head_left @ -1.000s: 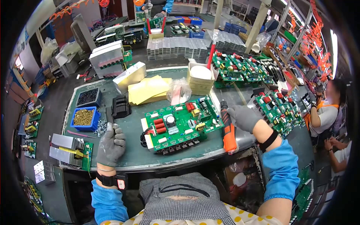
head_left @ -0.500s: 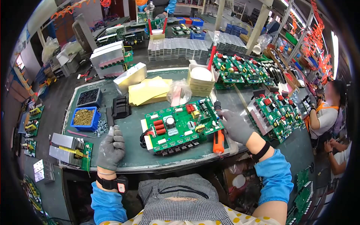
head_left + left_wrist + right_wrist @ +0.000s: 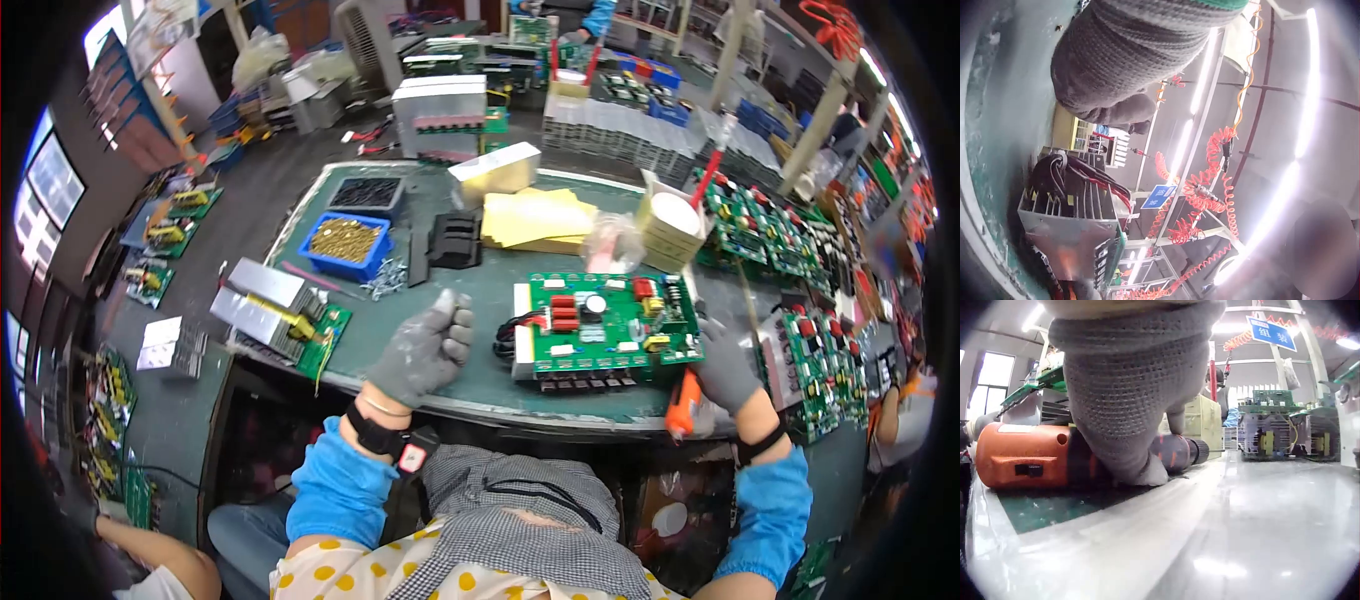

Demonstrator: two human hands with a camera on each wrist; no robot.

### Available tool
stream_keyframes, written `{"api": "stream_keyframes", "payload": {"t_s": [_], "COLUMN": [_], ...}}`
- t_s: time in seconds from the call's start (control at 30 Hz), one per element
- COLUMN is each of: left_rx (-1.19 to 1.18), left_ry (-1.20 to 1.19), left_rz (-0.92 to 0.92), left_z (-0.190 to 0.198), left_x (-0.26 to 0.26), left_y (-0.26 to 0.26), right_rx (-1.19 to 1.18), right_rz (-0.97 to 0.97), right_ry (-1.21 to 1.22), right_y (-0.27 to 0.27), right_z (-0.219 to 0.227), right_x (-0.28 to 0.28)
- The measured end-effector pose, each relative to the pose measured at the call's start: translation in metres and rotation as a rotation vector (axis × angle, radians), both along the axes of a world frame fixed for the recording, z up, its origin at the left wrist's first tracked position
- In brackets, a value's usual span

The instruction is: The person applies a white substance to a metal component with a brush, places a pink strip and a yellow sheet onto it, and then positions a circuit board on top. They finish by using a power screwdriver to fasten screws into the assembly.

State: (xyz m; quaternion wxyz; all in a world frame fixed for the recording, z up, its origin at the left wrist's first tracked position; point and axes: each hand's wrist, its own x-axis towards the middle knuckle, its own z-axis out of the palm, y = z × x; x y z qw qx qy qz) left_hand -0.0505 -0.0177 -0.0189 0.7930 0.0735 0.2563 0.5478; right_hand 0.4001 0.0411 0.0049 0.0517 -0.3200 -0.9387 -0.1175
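Observation:
A green circuit board [image 3: 610, 325] on a finned heatsink [image 3: 1069, 231] lies on the green mat, dark wires at its left end. Right of it the right hand [image 3: 725, 360] has its fingers around an orange and black power screwdriver [image 3: 684, 403], which lies on the bench; the right wrist view shows the grey glove [image 3: 1138, 400] over the tool's dark middle [image 3: 1172, 452]. The left hand [image 3: 425, 348], gloved in grey, is left of the board, fingers loosely curled, holding nothing; its glove [image 3: 1129, 59] fills the top of the left wrist view.
Left on the mat are a blue bin [image 3: 347, 246] of brass pieces, a dark-filled bin [image 3: 368, 193], loose screws [image 3: 388, 278] and a black holder [image 3: 455, 240]. Behind the board are yellow sheets [image 3: 538, 217] and a box [image 3: 670, 225]. More boards [image 3: 825, 365] stand at right.
The head view has turned left, so the bench appears further right. The right hand has moved in over the screwdriver, and the tool has come closer to the board's right end.

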Motion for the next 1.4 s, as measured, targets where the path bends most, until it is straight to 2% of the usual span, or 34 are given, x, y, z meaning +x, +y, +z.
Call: {"api": "stream_keyframes", "payload": {"t_s": [0.03, 0.1, 0.2, 0.27, 0.3, 0.4, 0.43, 0.53, 0.57, 0.67, 0.77, 1.13, 1.4], "left_rx": [0.011, 0.007, 0.08, 0.112, 0.129, 0.167, 0.17, 0.174, 0.175, 0.155, 0.132, 0.091, 0.089], "left_ry": [0.031, 0.153, 0.204, 0.238, 0.258, 0.305, 0.318, 0.341, 0.342, 0.291, 0.27, 0.279, 0.39], "left_rz": [-0.015, -0.025, -0.071, -0.068, -0.065, -0.027, -0.013, 0.04, 0.053, 0.066, 0.073, 0.056, 0.143], "left_z": [-0.002, -0.002, -0.002, 0.001, 0.004, 0.013, 0.017, 0.026, 0.028, 0.026, 0.029, 0.022, 0.029], "left_x": [0.001, 0.007, 0.012, 0.02, 0.023, 0.028, 0.028, 0.029, 0.03, 0.032, 0.034, 0.04, 0.055], "left_y": [0.0, 0.001, 0.003, 0.003, 0.002, -0.007, -0.011, -0.025, -0.03, -0.035, -0.039, -0.031, -0.033], "right_rx": [0.049, 0.006, -0.05, -0.231, -0.137, -0.003, -0.029, -0.343, -0.417, -0.617, -0.673, -0.645, -0.635], "right_rz": [0.001, -0.068, -0.21, -0.011, -0.023, 0.049, 0.176, 0.399, 0.409, 0.629, 0.534, 0.499, 0.403], "right_ry": [-0.013, 0.178, 0.513, 1.055, 1.196, 1.382, 1.556, 1.783, 1.785, 1.798, 1.827, 1.888, 2.019], "right_y": [-0.011, -0.041, -0.078, -0.083, -0.088, -0.087, -0.075, -0.074, -0.076, -0.077, -0.075, -0.054, -0.046], "right_z": [0.005, 0.023, 0.051, 0.055, 0.064, 0.102, 0.102, 0.118, 0.12, 0.12, 0.119, 0.105, 0.097], "right_x": [0.005, 0.007, 0.008, 0.006, -0.012, -0.055, -0.073, -0.147, -0.168, -0.217, -0.24, -0.239, -0.236]}}
